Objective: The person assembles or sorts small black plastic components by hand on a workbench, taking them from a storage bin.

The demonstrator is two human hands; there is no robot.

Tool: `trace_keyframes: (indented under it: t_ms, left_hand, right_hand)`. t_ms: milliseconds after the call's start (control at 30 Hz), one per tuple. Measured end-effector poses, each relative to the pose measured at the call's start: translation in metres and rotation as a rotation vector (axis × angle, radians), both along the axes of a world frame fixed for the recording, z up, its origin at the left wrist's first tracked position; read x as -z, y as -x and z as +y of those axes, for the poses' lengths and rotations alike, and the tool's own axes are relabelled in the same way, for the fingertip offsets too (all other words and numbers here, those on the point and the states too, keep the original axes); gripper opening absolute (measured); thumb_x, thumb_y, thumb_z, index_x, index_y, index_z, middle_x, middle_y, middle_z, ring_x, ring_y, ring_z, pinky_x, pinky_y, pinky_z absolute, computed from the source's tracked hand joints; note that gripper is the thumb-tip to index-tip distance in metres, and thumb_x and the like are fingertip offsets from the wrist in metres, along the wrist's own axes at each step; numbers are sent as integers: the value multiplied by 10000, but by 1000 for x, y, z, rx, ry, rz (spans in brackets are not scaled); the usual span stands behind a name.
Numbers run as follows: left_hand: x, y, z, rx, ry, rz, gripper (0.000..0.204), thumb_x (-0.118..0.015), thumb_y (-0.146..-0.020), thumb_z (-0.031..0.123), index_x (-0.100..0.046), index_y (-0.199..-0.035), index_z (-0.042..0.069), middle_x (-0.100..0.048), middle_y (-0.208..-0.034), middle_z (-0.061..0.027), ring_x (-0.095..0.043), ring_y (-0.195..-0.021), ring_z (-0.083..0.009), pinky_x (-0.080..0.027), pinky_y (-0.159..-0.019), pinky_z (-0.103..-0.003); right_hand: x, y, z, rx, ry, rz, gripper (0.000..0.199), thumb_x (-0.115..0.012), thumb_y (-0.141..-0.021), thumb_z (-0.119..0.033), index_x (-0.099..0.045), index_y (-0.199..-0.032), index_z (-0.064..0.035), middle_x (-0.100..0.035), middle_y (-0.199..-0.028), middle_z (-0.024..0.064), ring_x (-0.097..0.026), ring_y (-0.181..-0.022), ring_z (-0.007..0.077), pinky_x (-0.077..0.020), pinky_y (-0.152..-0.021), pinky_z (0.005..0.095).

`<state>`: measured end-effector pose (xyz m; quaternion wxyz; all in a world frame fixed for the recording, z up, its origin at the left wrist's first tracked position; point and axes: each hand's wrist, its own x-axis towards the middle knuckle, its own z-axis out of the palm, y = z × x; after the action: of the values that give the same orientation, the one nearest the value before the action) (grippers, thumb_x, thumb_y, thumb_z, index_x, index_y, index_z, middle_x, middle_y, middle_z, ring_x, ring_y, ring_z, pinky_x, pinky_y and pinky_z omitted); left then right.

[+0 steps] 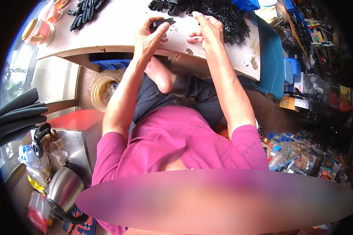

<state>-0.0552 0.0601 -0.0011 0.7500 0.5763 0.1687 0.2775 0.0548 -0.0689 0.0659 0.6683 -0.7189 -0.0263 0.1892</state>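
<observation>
Hands meet at the near edge of the counter point(219, 51), close to the body, so the work sits right under the eyes. The left hand point(149, 37) pinches a small black part point(161, 23) between thumb and fingers, holding it up off the counter, seemingly to turn it for the other hand. The right hand point(206, 31) hovers just beside it, fingers loosely curled and raised, palm side turned away; whether it grips anything small I cannot tell. A heap of black parts point(219, 15) lies within easy reach just past the right hand, and a second, sorted-looking row of parts point(84, 13) lies well apart toward the far left, beside a clear jar point(37, 31). A bare foot point(161, 74) is drawn up under the counter edge. The kettle point(64, 188) stands low at the left on a metal surface. The heap's far side is cut off by the top edge, the part's shape is too small to read, and the lower middle is blurred out
</observation>
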Motion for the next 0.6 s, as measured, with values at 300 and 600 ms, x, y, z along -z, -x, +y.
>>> trace_keyframes:
  t_ms: [300,600]
  left_hand:
    - [7,1,-9,-29,-103,-97,345,-728,-872,166,-606,-1161,22,-643,-858,-31,-602,-697,-76,-551,-594,-221]
    - [9,-1,-11,-112,-140,-124,297,-713,-859,119,-621,-1116,1,-647,-811,-35,-582,-652,-65,-491,-584,-214]
  right_hand:
    - [5,-42,71,131,282,-81,486,-821,-725,-339,-586,-944,26,-589,-681,134,-601,-465,232,-554,-418,380]
    - [0,-45,96,130,536,-149,395,-793,-723,-316,-654,-764,51,-642,-657,162,-642,-481,229,-566,-430,360]
